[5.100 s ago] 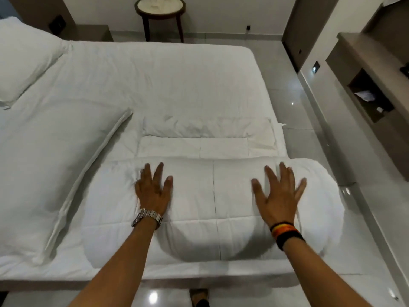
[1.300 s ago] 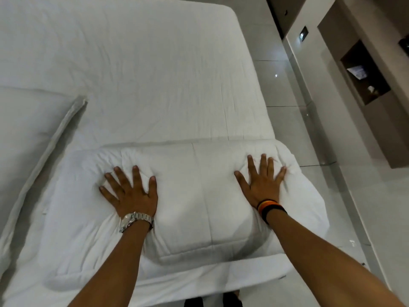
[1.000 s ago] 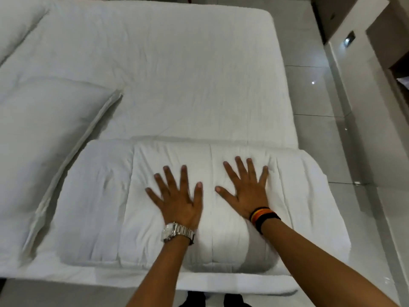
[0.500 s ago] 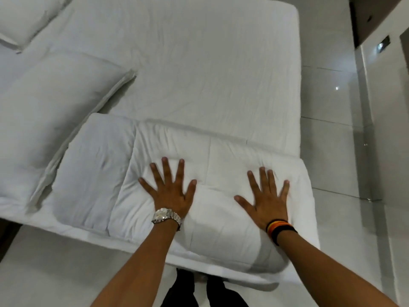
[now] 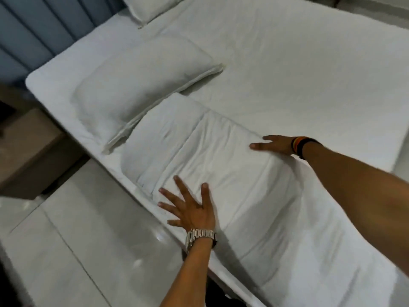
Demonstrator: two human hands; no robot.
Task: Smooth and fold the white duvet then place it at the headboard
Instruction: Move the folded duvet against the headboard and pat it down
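The white duvet (image 5: 221,165) lies folded into a thick long bundle along the near edge of the bed (image 5: 298,69). My left hand (image 5: 190,209), with a metal watch on the wrist, rests flat with spread fingers on the bundle's near edge. Over at the far edge, my right hand (image 5: 272,145), with dark and orange wristbands, lies flat on the bundle with its fingers together. Neither hand grips the fabric. The blue padded headboard (image 5: 28,34) stands at the upper left, beyond the pillows.
A white pillow (image 5: 137,85) lies between the duvet's left end and the headboard, almost touching the duvet. A second pillow (image 5: 150,7) lies at the top. Shiny grey floor tiles (image 5: 66,251) fill the lower left, and a brown bedside unit (image 5: 22,147) stands at the left.
The view has swung left, bringing the headboard into sight. My right hand has slid to the bundle's far edge and my left hand to its near edge; the duvet stays folded.
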